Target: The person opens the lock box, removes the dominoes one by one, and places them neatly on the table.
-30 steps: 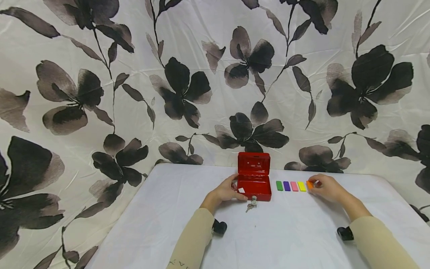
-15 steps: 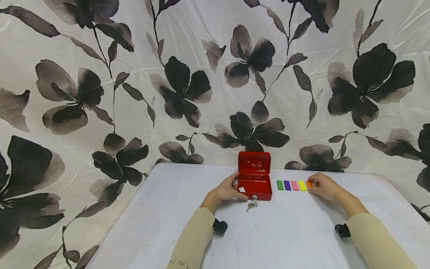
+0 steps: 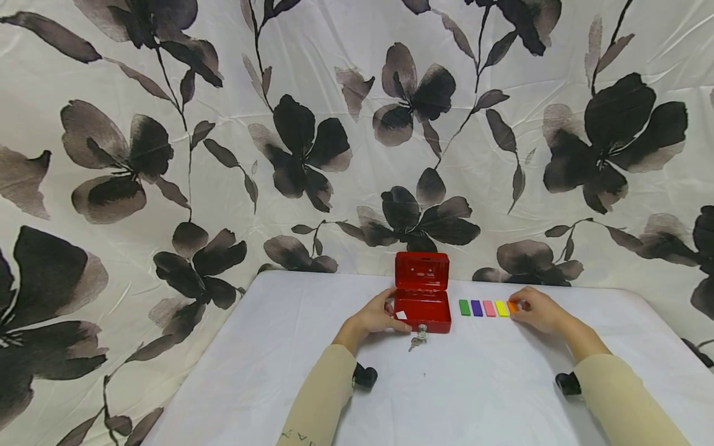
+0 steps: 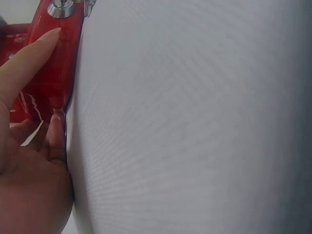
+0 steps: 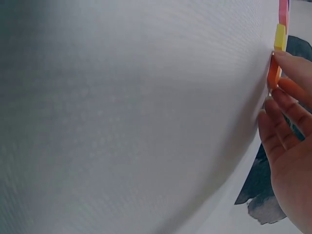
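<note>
A red metal cash box (image 3: pixel 422 311) stands with its lid (image 3: pixel 421 271) raised, keys (image 3: pixel 415 341) hanging from the lock on its front. My left hand (image 3: pixel 372 314) holds the box's near left corner; in the left wrist view the thumb (image 4: pixel 31 61) lies along the front and the other fingers touch the side. My right hand (image 3: pixel 538 310) pinches an orange block (image 5: pixel 274 71) between thumb and index finger, at the right end of a row. Leftward from it lie yellow (image 3: pixel 501 308), pink (image 3: pixel 489 308), purple (image 3: pixel 476 308) and green (image 3: pixel 465 308) blocks.
The white-covered table (image 3: pixel 435 396) ends just behind the box and blocks. A floral cloth (image 3: pixel 334 155) hangs behind it. A small white label (image 3: pixel 401 315) shows at the box's left side.
My right hand has shifted slightly left with the orange block, bringing it closer to the yellow one and straighter in the row. The left hand and the box have stayed put.
</note>
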`<state>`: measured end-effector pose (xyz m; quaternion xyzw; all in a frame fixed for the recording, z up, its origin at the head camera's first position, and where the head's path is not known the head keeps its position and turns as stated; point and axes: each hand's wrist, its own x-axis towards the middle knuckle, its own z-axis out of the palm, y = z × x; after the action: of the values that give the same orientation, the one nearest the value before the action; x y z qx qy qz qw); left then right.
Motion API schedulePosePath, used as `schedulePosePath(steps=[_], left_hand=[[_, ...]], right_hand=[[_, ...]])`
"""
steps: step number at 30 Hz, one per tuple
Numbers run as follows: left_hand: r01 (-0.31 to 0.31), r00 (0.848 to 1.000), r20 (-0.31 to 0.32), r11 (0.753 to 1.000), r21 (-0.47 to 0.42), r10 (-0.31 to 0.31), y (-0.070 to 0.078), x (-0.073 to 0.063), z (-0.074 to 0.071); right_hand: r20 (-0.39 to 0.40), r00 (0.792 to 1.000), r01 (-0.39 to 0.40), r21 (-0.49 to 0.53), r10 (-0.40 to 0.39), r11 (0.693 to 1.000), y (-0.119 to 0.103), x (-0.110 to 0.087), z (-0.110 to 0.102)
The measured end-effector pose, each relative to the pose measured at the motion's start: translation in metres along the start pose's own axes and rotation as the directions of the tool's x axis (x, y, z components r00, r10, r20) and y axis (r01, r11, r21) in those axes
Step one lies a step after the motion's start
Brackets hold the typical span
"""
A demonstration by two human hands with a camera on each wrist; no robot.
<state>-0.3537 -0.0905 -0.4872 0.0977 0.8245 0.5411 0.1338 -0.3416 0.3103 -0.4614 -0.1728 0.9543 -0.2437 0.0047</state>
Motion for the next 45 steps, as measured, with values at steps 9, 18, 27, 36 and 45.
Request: schedulePosePath(steps=[9, 18, 27, 36, 45], left_hand=[[0.009, 1.000, -0.006, 1.000, 0.012, -0.009, 0.000, -0.002, 0.001], [0.011, 1.000, -0.009, 0.999, 0.034, -0.011, 0.003, -0.003, -0.001], [0.005, 1.000, -0.001, 1.000, 0.024, -0.005, 0.001, -0.001, -0.001], [0.001, 1.000, 0.004, 1.000, 0.018, -0.001, 0.000, 0.001, 0.001], [0.008, 1.000, 0.006, 1.000, 0.001, -0.008, 0.001, 0.000, -0.001]], right_hand=[[0.002, 1.000, -0.019, 0.013, 0.019, 1.000, 0.007, -0.008, -0.001], [-0.049, 0.997, 0.056, -0.015, -0.057, 0.998, -0.004, -0.024, -0.015], [-0.100, 0.989, 0.109, 0.007, -0.108, 0.994, -0.030, -0.026, -0.017], [-0.091, 0.982, 0.171, 0.051, -0.166, 0.984, -0.058, -0.016, -0.006], [-0.066, 0.970, 0.238, 0.094, -0.232, 0.967, -0.087, 0.002, 0.004]])
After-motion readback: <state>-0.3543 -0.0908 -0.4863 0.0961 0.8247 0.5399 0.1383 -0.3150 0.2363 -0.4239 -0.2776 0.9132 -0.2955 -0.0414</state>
